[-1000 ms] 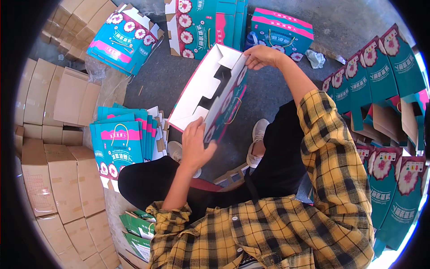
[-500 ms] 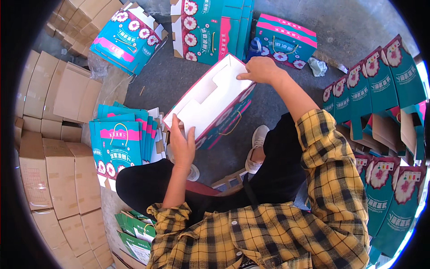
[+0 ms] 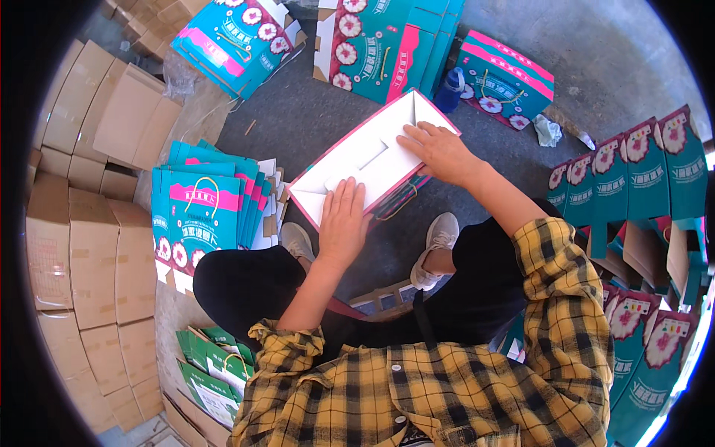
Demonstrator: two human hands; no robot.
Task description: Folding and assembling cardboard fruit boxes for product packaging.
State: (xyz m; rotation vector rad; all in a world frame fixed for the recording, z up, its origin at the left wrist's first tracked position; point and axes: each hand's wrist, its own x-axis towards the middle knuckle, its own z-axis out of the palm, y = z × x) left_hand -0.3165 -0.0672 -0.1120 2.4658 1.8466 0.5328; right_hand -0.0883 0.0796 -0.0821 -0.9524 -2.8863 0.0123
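A teal and pink gift carton (image 3: pixel 350 158) stands in front of me with its white folding flaps uppermost. Slots and creases show where the flaps meet at the middle. My left hand (image 3: pixel 343 222) lies with fingers outstretched on the near left part of the white flaps. Spread over the right end is my right hand (image 3: pixel 441 152), its fingertips resting on the white board. Neither hand grips anything that I can see. A yellow cord handle (image 3: pixel 398 203) hangs on the carton's near side, partly in shadow.
Flattened teal cartons (image 3: pixel 197 205) lean at my left, beside stacked brown boxes (image 3: pixel 93 257). More flat cartons (image 3: pixel 372 52) stand ahead, near a blue bottle (image 3: pixel 449 91) and a made-up carton (image 3: pixel 506 78). Teal cartons (image 3: pixel 644 171) line the right. Green cartons (image 3: pixel 216 365) lie lower left.
Both hands have moved from the carton's edges onto its white flaps, which now lie folded further inward. My view has shifted slightly.
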